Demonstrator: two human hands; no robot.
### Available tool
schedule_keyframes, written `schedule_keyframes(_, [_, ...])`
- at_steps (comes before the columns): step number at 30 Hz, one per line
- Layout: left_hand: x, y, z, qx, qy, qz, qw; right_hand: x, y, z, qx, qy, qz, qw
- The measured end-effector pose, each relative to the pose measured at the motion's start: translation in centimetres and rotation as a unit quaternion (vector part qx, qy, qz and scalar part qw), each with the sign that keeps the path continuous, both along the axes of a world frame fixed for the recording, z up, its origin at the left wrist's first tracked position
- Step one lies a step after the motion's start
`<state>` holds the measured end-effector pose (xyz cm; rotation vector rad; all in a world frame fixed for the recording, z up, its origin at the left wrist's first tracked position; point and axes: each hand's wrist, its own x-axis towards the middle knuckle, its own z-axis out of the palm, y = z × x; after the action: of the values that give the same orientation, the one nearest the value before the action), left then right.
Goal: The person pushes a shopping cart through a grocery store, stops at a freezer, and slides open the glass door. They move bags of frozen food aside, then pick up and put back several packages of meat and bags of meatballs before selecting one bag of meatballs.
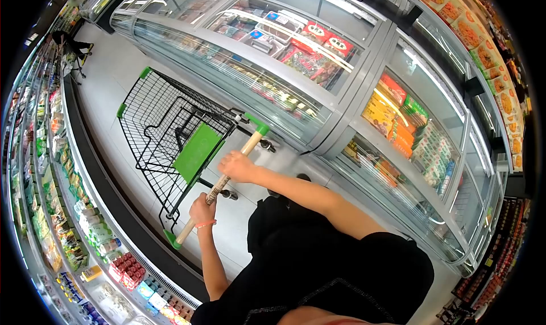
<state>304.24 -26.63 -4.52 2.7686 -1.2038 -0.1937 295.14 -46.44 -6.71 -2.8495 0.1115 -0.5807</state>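
Both of my hands are closed around the long pale handle (pixel 188 229) of a shopping cart (pixel 185 100). My right hand (pixel 236 165) grips it towards the upper end, near the green corner cap (pixel 257 123). Lower down, my left hand (pixel 203 208), with a pinkish band at the wrist, wraps the bar nearer the other green cap (pixel 172 239). Printed marking shows on the handle between the hands. The cart has a black wire basket, and a green panel (pixel 198 153) sits at its near end.
Glass-topped freezers (pixel 335 111) with packaged food line the right side. Open refrigerated shelves (pixel 74 211) of packaged goods curve along the left, edged by a dark base (pixel 105 174). Pale tiled floor (pixel 108 69) runs between them. A person (pixel 71 43) in dark clothing is far ahead at the left.
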Motion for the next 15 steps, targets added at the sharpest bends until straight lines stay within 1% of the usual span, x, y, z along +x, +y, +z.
schedule_keyframes(4, [5.2, -1.5, -0.4, -0.008, -0.001, -0.004, 1.0, 5.1, -1.7, -0.4, 0.002, -0.028, -0.009, 1.0])
schedule_keyframes(7, [8.8, -3.1, -0.5, -0.007, -0.008, 0.004, 1.0, 8.7, -3.1, -0.7, -0.002, -0.027, 0.004, 1.0])
schedule_keyframes(10, [11.6, -4.4, -0.7, -0.006, -0.022, 0.016, 1.0, 11.7, -4.7, -1.1, -0.007, -0.05, 0.02, 0.999])
schedule_keyframes(12, [13.5, -5.3, -0.6, 0.0, -0.014, 0.016, 1.0, 13.6, -5.5, -1.2, -0.013, -0.072, 0.021, 0.997])
schedule_keyframes(15, [15.9, -7.4, 0.4, 0.011, 0.027, 0.027, 0.999, 16.1, -6.7, -1.1, 0.002, -0.052, 0.02, 0.998])
